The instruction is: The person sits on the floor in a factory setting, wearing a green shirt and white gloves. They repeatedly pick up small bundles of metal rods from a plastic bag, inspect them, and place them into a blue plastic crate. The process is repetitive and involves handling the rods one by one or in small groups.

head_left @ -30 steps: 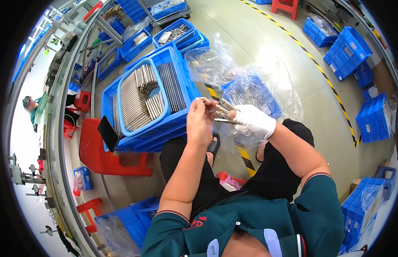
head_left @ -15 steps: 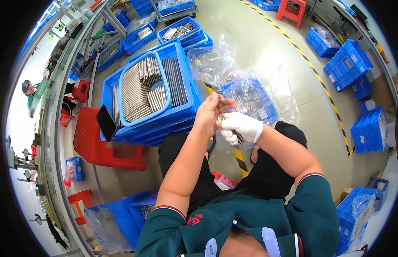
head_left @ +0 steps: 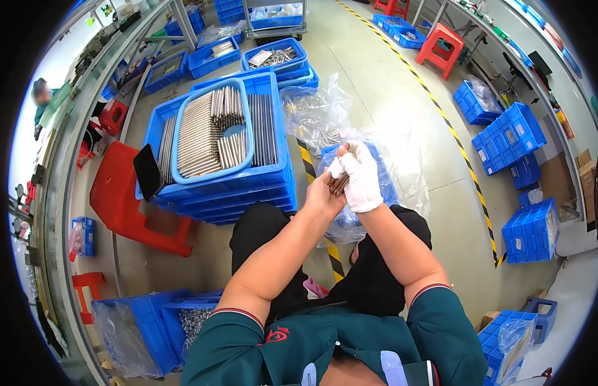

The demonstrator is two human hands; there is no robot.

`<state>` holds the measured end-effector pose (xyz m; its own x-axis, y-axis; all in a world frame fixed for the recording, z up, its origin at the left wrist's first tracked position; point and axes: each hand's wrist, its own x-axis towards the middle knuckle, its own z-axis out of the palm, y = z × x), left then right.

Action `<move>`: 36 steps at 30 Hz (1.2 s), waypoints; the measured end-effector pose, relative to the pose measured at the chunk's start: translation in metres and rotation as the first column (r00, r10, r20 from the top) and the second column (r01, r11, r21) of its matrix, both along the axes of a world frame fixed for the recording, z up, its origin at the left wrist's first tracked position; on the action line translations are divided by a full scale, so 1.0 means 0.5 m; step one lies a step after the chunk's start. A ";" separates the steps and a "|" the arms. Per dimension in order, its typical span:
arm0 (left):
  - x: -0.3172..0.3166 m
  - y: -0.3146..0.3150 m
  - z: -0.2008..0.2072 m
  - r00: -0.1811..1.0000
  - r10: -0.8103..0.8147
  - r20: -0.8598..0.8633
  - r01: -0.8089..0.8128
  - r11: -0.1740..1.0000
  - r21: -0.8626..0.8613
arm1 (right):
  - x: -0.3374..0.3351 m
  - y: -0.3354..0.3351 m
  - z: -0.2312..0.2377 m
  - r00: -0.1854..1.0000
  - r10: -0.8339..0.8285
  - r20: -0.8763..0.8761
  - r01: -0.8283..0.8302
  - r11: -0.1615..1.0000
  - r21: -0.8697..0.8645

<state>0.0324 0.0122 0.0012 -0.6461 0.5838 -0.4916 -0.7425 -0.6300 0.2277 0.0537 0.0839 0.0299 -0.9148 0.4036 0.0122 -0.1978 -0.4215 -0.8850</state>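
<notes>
My bare left hand (head_left: 323, 195) is cupped around a small bundle of slim metal rods (head_left: 339, 185). My right hand (head_left: 363, 178), in a white glove, closes over the same bundle from the right, and its fingers hide part of it. Just beyond my hands lies a blue bin lined with clear plastic (head_left: 387, 183), partly covered by them. To the left, a light-blue oval-cornered basket (head_left: 176, 154) full of neatly stacked metal rods (head_left: 199, 138) sits on a stack of blue crates (head_left: 263, 183). Dark rods (head_left: 263, 132) stand in rows beside the basket.
A phone-like black slab (head_left: 147, 172) leans at the crates' left corner, near a red stool (head_left: 122, 199). Crumpled plastic bags (head_left: 321, 106) lie ahead. Blue bins (head_left: 510, 138) and another red stool (head_left: 440, 48) are on the right. Yellow-black floor tape (head_left: 463, 145) runs past.
My gloved hand has risen and now wraps over the rods from above. My left hand has turned to cup them from below. The whole view has shifted slightly.
</notes>
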 end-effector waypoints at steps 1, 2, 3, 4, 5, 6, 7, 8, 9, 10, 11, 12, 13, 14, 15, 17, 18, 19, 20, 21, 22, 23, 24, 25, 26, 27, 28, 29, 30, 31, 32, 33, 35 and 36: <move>0.003 0.002 0.007 1.000 0.008 0.024 -0.007 0.998 -0.068 | 0.002 0.002 0.001 0.999 0.004 0.035 -0.004 1.000 -0.005; 0.006 0.003 0.008 0.999 0.018 0.047 -0.011 0.991 -0.136 | 0.003 0.003 -0.001 0.997 0.008 0.070 -0.008 1.000 -0.010; 0.001 -0.004 -0.021 0.999 -0.053 -0.008 0.051 0.994 -0.100 | 0.001 0.004 -0.004 0.997 0.007 0.076 -0.006 1.000 -0.009; -0.009 -0.020 -0.068 0.991 -0.115 -0.066 0.111 0.991 -0.070 | 0.000 0.000 -0.005 0.997 0.011 0.081 -0.010 1.000 -0.012; -0.010 -0.029 -0.077 0.975 -0.182 -0.124 0.178 0.983 -0.040 | -0.001 0.002 -0.009 0.996 0.007 0.090 -0.006 1.000 -0.010; -0.008 -0.025 -0.085 0.974 -0.204 -0.097 0.179 0.958 -0.222 | -0.002 0.006 -0.014 0.992 -0.016 0.126 0.007 0.997 0.072; -0.016 -0.024 -0.091 0.950 -0.154 -0.271 0.036 0.919 -0.392 | -0.005 0.010 -0.025 0.992 -0.034 0.125 0.018 0.992 0.128; -0.028 -0.022 -0.099 0.887 -0.135 -0.442 -0.130 0.844 -0.520 | -0.008 0.017 -0.042 0.991 -0.053 0.122 0.030 0.982 0.186; -0.040 -0.021 -0.107 0.790 -0.149 -0.595 -0.311 0.739 -0.598 | -0.008 0.022 -0.056 0.991 -0.072 0.117 0.041 0.969 0.243; -0.051 -0.023 -0.091 0.595 -0.220 -0.773 -0.551 0.589 -0.591 | -0.003 0.020 -0.066 0.992 -0.075 0.105 0.048 0.970 0.236; -0.057 -0.031 -0.057 0.364 -0.336 -0.869 -0.761 0.431 -0.485 | 0.008 0.018 -0.058 0.979 -0.017 0.204 -0.022 0.982 0.186; -0.054 -0.043 -0.018 0.343 -0.407 -0.847 -0.763 0.405 -0.504 | 0.021 0.011 -0.034 0.954 0.052 0.295 -0.093 0.988 0.125; -0.059 -0.058 -0.002 0.334 -0.500 -0.799 -0.731 0.398 -0.554 | 0.028 0.007 -0.021 0.918 0.124 0.376 -0.157 0.986 0.059; -0.068 -0.072 0.007 0.320 -0.588 -0.743 -0.696 0.387 -0.605 | 0.031 0.024 -0.025 0.831 0.303 0.467 -0.353 0.935 0.021; -0.073 -0.084 0.017 0.299 -0.669 -0.680 -0.660 0.369 -0.654 | 0.039 0.037 -0.024 0.774 0.426 0.469 -0.478 0.878 -0.009; -0.077 -0.100 0.025 0.308 -0.674 -0.672 -0.514 0.476 -0.713 | 0.048 0.053 -0.015 0.608 0.648 0.459 -0.701 0.710 -0.073; -0.079 -0.105 0.019 0.304 -0.642 -0.704 -0.442 0.560 -0.701 | 0.050 0.057 -0.014 0.559 0.696 0.451 -0.743 0.661 -0.100; -0.078 -0.107 0.021 0.302 -0.608 -0.734 -0.365 0.638 -0.678 | 0.053 0.053 -0.008 0.543 0.725 0.424 -0.746 0.648 -0.154; -0.074 -0.110 0.027 0.311 -0.610 -0.729 -0.339 0.645 -0.685 | 0.058 0.046 0.001 0.527 0.753 0.395 -0.747 0.632 -0.208; -0.073 -0.113 0.032 0.295 -0.608 -0.737 -0.341 0.654 -0.675 | 0.061 0.042 0.004 0.512 0.778 0.364 -0.746 0.612 -0.261; -0.074 -0.112 0.038 0.272 -0.605 -0.748 -0.341 0.667 -0.663 | 0.060 0.043 -0.006 0.490 0.826 0.276 -0.761 0.561 -0.327; -0.075 -0.111 0.043 0.249 -0.602 -0.759 -0.340 0.679 -0.650 | 0.060 0.036 -0.016 0.520 0.816 0.251 -0.720 0.577 -0.385; -0.073 -0.111 0.047 0.234 -0.637 -0.735 -0.357 0.647 -0.674 | 0.060 0.021 -0.027 0.550 0.804 0.227 -0.677 0.588 -0.442; -0.073 -0.114 0.052 0.221 -0.670 -0.709 -0.381 0.610 -0.695 | 0.059 0.004 -0.031 0.576 0.792 0.201 -0.637 0.590 -0.496; -0.073 -0.117 0.055 0.209 -0.701 -0.681 -0.405 0.572 -0.713 | 0.062 -0.008 -0.021 0.595 0.786 0.167 -0.631 0.587 -0.507; -0.074 -0.118 0.054 0.183 -0.701 -0.689 -0.434 0.572 -0.696 | 0.060 -0.006 -0.025 0.576 0.806 0.136 -0.641 0.549 -0.537; -0.076 -0.120 0.052 0.157 -0.700 -0.697 -0.463 0.571 -0.678 | 0.057 -0.004 -0.028 0.555 0.825 0.104 -0.650 0.509 -0.564; -0.076 -0.121 0.053 0.131 -0.699 -0.703 -0.492 0.570 -0.658 | 0.054 -0.003 -0.027 0.534 0.842 0.072 -0.658 0.468 -0.589; -0.070 -0.122 0.055 0.181 -0.681 -0.709 -0.491 0.562 -0.665 | 0.059 -0.005 -0.024 0.565 0.810 0.159 -0.654 0.557 -0.511; -0.070 -0.123 0.055 0.228 -0.646 -0.728 -0.527 0.547 -0.651 | 0.062 -0.005 -0.027 0.584 0.785 0.208 -0.654 0.606 -0.452; -0.071 -0.124 0.054 0.273 -0.607 -0.746 -0.561 0.529 -0.636 | 0.064 -0.002 -0.031 0.603 0.755 0.255 -0.651 0.652 -0.390; -0.072 -0.125 0.052 0.314 -0.565 -0.763 -0.594 0.510 -0.622 | 0.067 0.001 -0.033 0.624 0.721 0.299 -0.645 0.692 -0.324; -0.078 -0.131 0.048 0.320 -0.500 -0.805 -0.610 0.541 -0.579 | 0.071 0.010 -0.017 0.686 0.620 0.380 -0.604 0.777 -0.177; -0.075 -0.133 0.048 0.330 -0.461 -0.824 -0.604 0.568 -0.559 | 0.071 0.014 -0.013 0.719 0.573 0.393 -0.586 0.804 -0.100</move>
